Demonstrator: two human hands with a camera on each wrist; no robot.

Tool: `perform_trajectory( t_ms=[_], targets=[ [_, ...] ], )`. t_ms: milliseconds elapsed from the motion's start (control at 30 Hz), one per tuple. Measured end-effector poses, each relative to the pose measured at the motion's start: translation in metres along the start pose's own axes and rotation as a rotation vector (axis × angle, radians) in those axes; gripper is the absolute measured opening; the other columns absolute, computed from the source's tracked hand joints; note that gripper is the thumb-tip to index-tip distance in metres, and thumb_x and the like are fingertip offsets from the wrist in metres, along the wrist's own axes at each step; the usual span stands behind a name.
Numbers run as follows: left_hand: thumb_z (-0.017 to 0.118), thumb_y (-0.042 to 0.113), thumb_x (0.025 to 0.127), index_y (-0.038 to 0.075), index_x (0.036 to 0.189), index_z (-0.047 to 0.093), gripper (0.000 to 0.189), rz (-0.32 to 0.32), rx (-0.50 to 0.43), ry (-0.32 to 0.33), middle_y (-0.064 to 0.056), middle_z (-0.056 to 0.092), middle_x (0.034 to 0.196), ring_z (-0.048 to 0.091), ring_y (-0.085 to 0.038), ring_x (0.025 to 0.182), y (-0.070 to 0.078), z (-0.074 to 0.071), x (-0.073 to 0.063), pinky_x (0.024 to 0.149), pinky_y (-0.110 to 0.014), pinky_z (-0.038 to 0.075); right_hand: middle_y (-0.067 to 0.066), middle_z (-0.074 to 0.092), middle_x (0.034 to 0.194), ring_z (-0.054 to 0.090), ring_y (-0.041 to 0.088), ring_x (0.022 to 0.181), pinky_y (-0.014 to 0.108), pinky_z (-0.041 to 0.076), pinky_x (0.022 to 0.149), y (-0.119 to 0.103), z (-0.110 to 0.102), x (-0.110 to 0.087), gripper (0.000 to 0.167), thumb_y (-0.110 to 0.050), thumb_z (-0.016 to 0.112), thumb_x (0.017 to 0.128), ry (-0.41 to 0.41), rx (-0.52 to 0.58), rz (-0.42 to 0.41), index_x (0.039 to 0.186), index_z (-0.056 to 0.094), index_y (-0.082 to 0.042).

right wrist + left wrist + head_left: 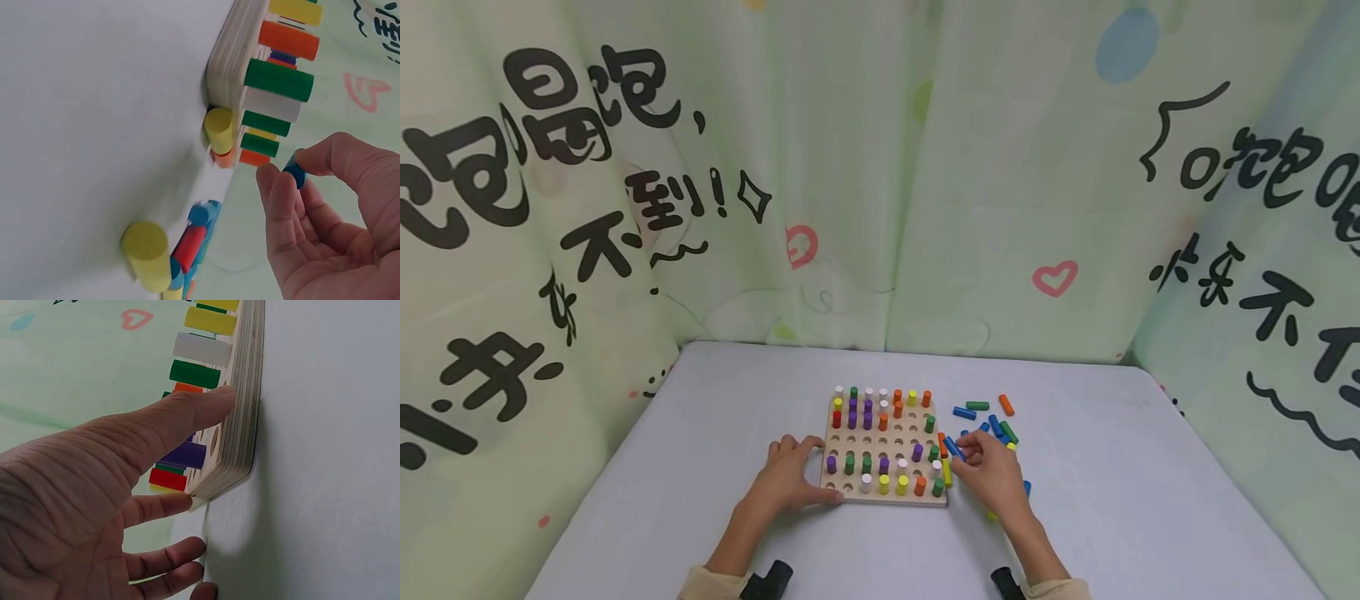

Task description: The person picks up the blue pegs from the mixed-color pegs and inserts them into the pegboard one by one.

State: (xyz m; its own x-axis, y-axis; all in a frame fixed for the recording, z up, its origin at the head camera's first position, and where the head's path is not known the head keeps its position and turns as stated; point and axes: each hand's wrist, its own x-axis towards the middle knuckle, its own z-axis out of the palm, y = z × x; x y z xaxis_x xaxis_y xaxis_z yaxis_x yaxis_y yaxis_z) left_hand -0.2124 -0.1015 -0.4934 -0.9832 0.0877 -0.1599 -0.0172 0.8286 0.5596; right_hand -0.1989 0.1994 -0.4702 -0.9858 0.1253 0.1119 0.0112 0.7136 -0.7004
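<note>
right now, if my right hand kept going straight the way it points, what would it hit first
Probably the loose orange peg beside the pegboard, then the board's right edge. Your right hand's height is hard to judge, so it and its pinched blue peg may pass above both.

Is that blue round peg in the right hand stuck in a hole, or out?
Out: the bare right hand pinches the blue cylindrical peg, its round end showing, apart from the pale wooden pegboard.

Pale green curtain (977, 183) behind white table (895, 546)
</note>
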Motion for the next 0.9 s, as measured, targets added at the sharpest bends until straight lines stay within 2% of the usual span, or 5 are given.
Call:
perform_trajectory(
  t_ms=[233,433,667,900],
  targets=[
    [0.094,0.049,0.067,0.019,0.140,0.057,0.087,0.011,0.008,0.000,-0.015,0.050,0.116,0.041,-0.030,0.109,0.002,0.001,-0.002,0.086,-0.048,0.051,0.006,0.066,0.093,0.062,0.018,0.084,0.030,0.056,0.077,-0.009,0.007,0.000,0.022,-0.004,0.077,0.085,0.005,0.044,-0.012,0.106,0.069,-0.002],
    [0.093,0.049,0.067,0.019,0.141,0.057,0.087,0.002,0.010,-0.001,-0.015,0.050,0.118,0.041,-0.030,0.110,0.001,0.001,-0.002,0.089,-0.050,0.051,0.005,0.066,0.093,0.062,0.017,0.085,0.027,0.056,0.075,-0.020,0.015,-0.002,0.023,-0.004,0.077,0.086,-0.011,0.100,-0.016,0.107,0.070,-0.003],
    [0.094,0.050,0.067,0.020,0.141,0.056,0.088,0.002,0.010,0.002,-0.015,0.050,0.118,0.041,-0.030,0.109,-0.002,0.001,-0.001,0.087,-0.049,0.051,0.005,0.066,0.093,0.061,0.017,0.083,0.022,0.054,0.073,-0.031,0.024,-0.004,0.019,-0.003,0.076,0.086,-0.030,0.164,-0.067,0.104,0.069,-0.003],
    [0.094,0.050,0.067,0.020,0.141,0.057,0.088,0.010,0.010,0.003,-0.015,0.050,0.119,0.041,-0.030,0.110,0.000,0.002,0.000,0.089,-0.050,0.051,0.004,0.066,0.092,0.061,0.016,0.083,0.022,0.054,0.074,-0.038,0.032,-0.004,0.018,-0.003,0.077,0.086,-0.050,0.183,-0.092,0.103,0.070,-0.004]
  ],
)
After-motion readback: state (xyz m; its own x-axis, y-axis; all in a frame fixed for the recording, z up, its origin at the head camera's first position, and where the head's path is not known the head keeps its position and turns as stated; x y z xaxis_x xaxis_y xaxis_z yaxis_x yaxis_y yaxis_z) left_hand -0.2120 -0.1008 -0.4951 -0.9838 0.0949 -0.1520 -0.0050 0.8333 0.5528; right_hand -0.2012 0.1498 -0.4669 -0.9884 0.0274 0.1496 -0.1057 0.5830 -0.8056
